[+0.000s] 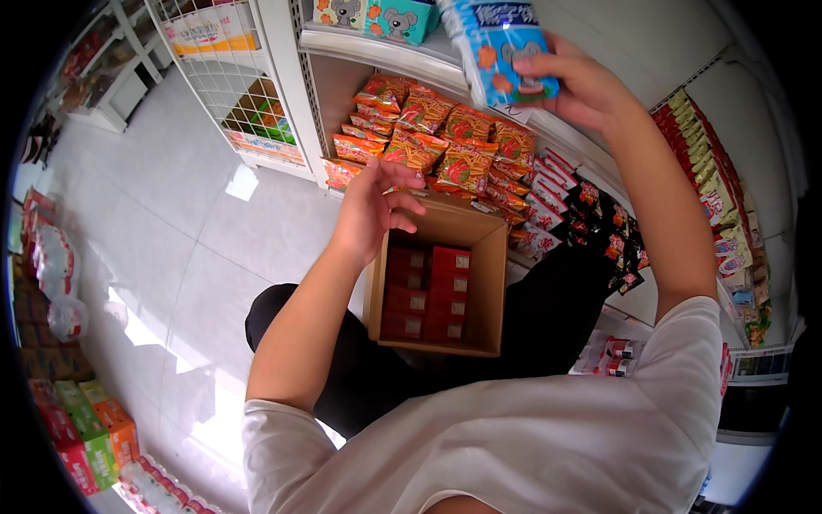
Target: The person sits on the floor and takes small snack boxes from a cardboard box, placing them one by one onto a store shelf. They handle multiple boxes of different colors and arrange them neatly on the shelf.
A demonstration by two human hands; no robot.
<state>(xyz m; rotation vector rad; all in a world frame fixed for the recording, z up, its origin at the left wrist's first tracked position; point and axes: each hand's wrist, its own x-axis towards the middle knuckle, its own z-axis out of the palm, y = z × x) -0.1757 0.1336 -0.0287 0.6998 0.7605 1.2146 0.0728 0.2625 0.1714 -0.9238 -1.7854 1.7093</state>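
Note:
My right hand is closed around the right side of a blue biscuit box with a koala drawing on its front. It holds the box at the edge of the upper white shelf, to the right of a teal box with a similar koala. My left hand is empty, its fingers loosely bent and apart, over the left rim of an open cardboard carton. Several red boxes stand in rows inside the carton, which rests between my legs.
Orange snack bags fill the lower shelf behind the carton, with black and white packets to their right. A white wire rack stands at the far left. Colourful cartons sit on the tiled floor.

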